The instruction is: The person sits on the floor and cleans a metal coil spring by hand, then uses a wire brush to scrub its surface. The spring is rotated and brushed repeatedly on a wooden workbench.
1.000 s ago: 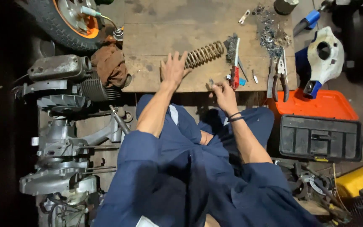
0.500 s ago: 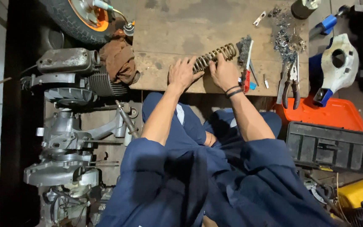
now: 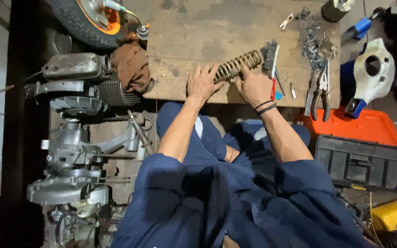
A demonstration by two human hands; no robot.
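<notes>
Gripping: our left hand [image 3: 201, 85] and right hand [image 3: 253, 86] both clasp the coil spring [image 3: 238, 65], likely firmly.
Place: spring on wooden board [image 3: 198, 36], beside pliers [image 3: 318, 90].
Risk: we judge the rusty spring could slip and roll.

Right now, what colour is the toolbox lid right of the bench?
Orange, on the toolbox; its body is black. Head view, the only one.

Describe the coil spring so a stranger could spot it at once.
Start at the wooden board lying across the floor. Near its front edge, the left hand and right hand rest on the coil spring. It is the only rusty, ribbed, tube-like spiral among flat tools.
</notes>
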